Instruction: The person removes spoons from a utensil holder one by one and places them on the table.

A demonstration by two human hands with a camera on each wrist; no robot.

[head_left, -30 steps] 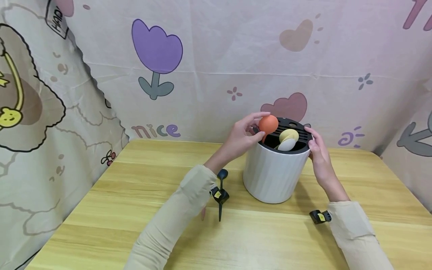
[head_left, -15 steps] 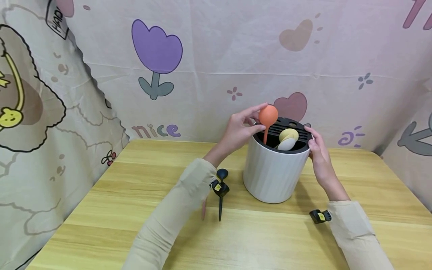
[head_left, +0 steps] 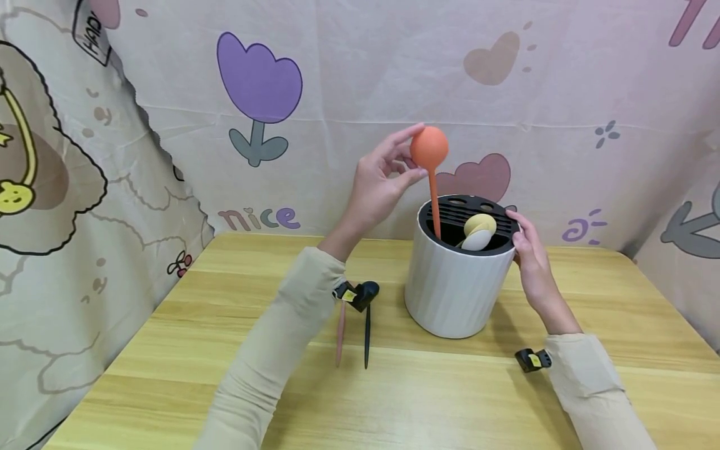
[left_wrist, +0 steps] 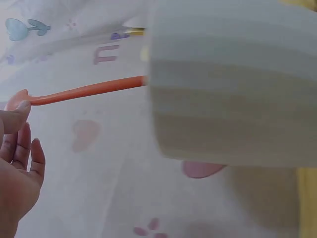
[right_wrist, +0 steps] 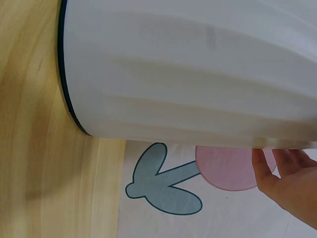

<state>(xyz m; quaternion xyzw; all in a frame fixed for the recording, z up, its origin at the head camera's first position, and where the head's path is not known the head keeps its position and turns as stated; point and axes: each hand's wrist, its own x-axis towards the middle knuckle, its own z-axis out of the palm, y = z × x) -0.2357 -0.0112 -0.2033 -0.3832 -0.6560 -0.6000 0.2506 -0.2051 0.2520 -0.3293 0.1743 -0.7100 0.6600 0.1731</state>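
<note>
My left hand (head_left: pixel 374 181) pinches an orange spoon (head_left: pixel 430 149) by its round bowl, between thumb and fingers. The spoon stands nearly upright, its handle reaching down into the front opening of a white utensil holder (head_left: pixel 455 294) with a black slotted top. In the left wrist view the orange handle (left_wrist: pixel 89 90) runs behind the holder's wall, so its tip is hidden. My right hand (head_left: pixel 534 269) grips the holder's right rim; the right wrist view has its fingers (right_wrist: pixel 282 163) against the white side. A yellow spoon (head_left: pixel 481 223) and a white spoon (head_left: pixel 477 240) stand in the opening.
On the wooden table (head_left: pixel 197 350), left of the holder, lie a black spoon (head_left: pixel 367 337) and a pink-handled utensil (head_left: pixel 340 337), both partly covered by the left wrist's camera. A printed cloth (head_left: pixel 349 75) hangs behind the table.
My left hand has risen and moved slightly left, drawing the orange spoon upward so more of its handle shows above the rim. The right hand and the holder have stayed put.
</note>
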